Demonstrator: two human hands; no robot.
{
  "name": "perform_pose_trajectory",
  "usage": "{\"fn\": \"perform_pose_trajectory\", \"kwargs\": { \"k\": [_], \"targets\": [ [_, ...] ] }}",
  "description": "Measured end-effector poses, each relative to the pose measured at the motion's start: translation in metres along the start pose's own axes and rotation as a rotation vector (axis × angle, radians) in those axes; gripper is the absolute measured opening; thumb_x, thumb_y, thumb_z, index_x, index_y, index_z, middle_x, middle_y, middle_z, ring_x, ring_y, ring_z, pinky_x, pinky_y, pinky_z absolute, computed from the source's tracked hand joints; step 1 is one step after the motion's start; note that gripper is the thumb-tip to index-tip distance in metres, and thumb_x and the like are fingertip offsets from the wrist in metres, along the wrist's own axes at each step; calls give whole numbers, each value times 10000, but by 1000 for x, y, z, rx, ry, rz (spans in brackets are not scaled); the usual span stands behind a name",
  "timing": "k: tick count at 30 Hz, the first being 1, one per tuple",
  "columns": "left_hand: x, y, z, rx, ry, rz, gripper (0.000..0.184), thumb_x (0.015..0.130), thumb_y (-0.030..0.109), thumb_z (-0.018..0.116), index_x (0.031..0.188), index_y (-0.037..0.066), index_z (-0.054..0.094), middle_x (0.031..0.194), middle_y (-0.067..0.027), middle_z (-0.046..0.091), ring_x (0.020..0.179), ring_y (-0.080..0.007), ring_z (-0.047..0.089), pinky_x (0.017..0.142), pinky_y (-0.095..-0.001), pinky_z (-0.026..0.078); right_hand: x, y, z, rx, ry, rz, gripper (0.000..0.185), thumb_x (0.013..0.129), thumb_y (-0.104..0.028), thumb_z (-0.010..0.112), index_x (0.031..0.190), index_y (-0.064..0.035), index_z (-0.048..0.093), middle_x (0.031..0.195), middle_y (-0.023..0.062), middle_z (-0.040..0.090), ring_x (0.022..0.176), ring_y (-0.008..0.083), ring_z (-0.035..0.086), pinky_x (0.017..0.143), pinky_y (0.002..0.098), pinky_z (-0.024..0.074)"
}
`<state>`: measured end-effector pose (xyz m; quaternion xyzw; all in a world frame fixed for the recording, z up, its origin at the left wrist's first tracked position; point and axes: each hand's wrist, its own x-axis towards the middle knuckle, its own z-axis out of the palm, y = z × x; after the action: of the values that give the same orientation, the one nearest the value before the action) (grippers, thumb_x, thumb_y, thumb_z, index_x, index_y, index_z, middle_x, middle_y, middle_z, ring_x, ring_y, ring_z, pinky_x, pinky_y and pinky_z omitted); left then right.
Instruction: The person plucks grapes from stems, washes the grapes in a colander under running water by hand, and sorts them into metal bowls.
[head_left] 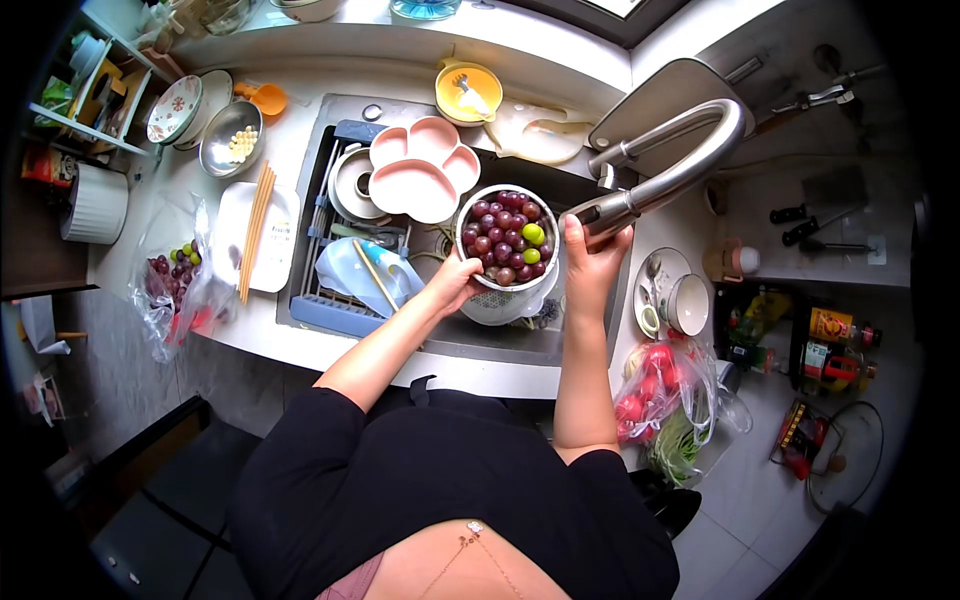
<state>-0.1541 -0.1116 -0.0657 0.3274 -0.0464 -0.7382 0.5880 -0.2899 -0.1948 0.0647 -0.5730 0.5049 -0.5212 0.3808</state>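
Note:
A round bowl (459, 228) full of dark red grapes (500, 222) and a few green ones is held over the sink. My left hand (462, 284) grips its lower left rim, with the thumb toward the grapes. To the right of the bowl, my right hand (594, 262) is closed around the spout end of the metal faucet (715, 140), its thumb pointing up. No water stream can be made out. Under the bowl sits a pale colander (497, 308), partly hidden. A pink paw-shaped plate (412, 190) lies left of the bowl on the dish rack (330, 308).
Chopsticks (258, 232) lie across a white tray (285, 215) on the left, near a bagged bunch of grapes (172, 280). A yellow bowl (450, 92) stands behind the sink (480, 345). At right are a small white bowl (688, 304) and bagged red produce (650, 385).

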Motion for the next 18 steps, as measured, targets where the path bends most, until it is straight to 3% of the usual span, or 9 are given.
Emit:
{"fn": "perform_pose_trajectory", "kwargs": {
  "k": [2, 5, 9, 12, 15, 18],
  "targets": [
    [4, 0, 2, 32, -2, -4, 663, 684, -24, 447, 1309, 120, 280, 1208, -125, 435, 1037, -284, 548, 763, -477, 554, 0, 3, -8, 104, -22, 48, 492, 728, -154, 747, 1084, -26, 431, 1032, 93, 382, 912, 200, 472, 844, 346, 394],
    [8, 1, 6, 44, -25, -28, 666, 681, -29, 448, 1309, 108, 275, 1206, -129, 436, 1033, -289, 552, 762, -483, 556, 3, -6, -10, -218, -32, -62, 504, 725, -159, 749, 1090, -29, 427, 1026, 97, 385, 920, 208, 472, 849, 350, 391],
    [6, 3, 14, 63, -40, -5, 666, 681, -37, 442, 1311, 99, 276, 1230, -136, 433, 1041, -305, 561, 747, -479, 569, 6, -9, -12, -338, -25, -152, 535, 708, -204, 772, 1095, -29, 447, 1022, 96, 399, 866, 183, 458, 803, 336, 393],
    [2, 5, 14, 53, -36, -7, 649, 689, -32, 455, 1311, 63, 298, 1218, -149, 474, 1025, -291, 584, 765, -447, 570, 16, -19, -10, -118, 39, -50, 509, 711, -222, 773, 1063, -21, 465, 991, 87, 404, 817, 173, 454, 769, 319, 394],
    [1, 4, 13, 53, -27, -7, 650, 688, -34, 453, 1312, 63, 297, 1218, -152, 475, 1022, -293, 586, 766, -454, 568, 27, -25, -10, -246, 18, -160, 463, 729, -208, 761, 1030, -12, 469, 967, 76, 401, 790, 160, 454, 761, 302, 400],
    [1, 2, 9, 43, -18, 5, 644, 688, -32, 452, 1308, 64, 303, 1218, -152, 474, 1023, -296, 585, 766, -459, 567, 28, -23, -7, -136, 4, -123, 478, 739, -212, 757, 1051, -4, 460, 962, 73, 400, 798, 157, 455, 769, 306, 402]
  ]
}}
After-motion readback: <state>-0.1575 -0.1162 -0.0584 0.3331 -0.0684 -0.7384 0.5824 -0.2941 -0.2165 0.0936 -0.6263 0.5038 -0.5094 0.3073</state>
